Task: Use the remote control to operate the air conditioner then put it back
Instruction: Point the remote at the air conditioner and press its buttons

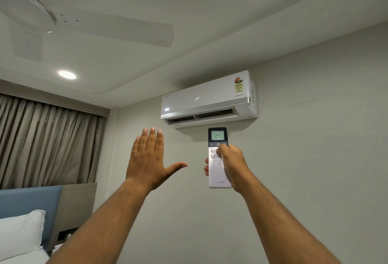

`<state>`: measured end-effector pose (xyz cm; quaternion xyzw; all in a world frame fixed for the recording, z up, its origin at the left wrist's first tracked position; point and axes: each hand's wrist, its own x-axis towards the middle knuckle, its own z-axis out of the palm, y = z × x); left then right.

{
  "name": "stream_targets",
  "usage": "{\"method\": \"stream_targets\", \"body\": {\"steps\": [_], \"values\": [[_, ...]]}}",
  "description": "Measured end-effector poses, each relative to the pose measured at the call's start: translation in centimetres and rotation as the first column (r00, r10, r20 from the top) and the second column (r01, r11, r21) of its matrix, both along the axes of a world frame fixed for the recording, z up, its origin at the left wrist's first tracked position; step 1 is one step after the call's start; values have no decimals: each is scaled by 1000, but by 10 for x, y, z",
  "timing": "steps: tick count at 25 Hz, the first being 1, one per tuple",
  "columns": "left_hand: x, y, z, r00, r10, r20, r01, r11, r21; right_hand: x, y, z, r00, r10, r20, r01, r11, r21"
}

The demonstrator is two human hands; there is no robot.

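Head view: remote control (218, 158) upright in right hand (232, 165) closed grip, left hand (149, 158) open, empty.

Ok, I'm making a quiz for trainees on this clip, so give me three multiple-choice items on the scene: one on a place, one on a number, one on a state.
1. Where is the white and black remote control held?
A. Just below the white wall-mounted air conditioner
B. Beside the grey pleated curtain
C. Over the white pillow

2. Which number shows on the remote's screen?
A. 18
B. 24
C. 30

3. How is the left hand?
A. Closed in a fist
B. Gripping the remote
C. Open, fingers straight, holding nothing

Answers: 1 A, the remote in the right hand sits just under the unit in view. 2 B, its lit screen reads 24, as does the unit's panel. 3 C, its fingers are spread upward, apart from the remote.
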<state>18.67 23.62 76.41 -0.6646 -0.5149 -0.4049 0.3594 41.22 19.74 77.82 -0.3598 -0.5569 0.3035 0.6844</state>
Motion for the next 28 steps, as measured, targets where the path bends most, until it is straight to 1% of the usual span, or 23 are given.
{"method": "stream_targets", "body": {"steps": [11, 28], "values": [[3, 2, 2, 1000, -4, 2, 4, 1000, -4, -2, 4, -2, 1000, 1, -9, -1, 1000, 1], [6, 6, -2, 1000, 13, -6, -13, 1000, -11, 2, 12, -9, 999, 20, -26, -21, 999, -44]]}}
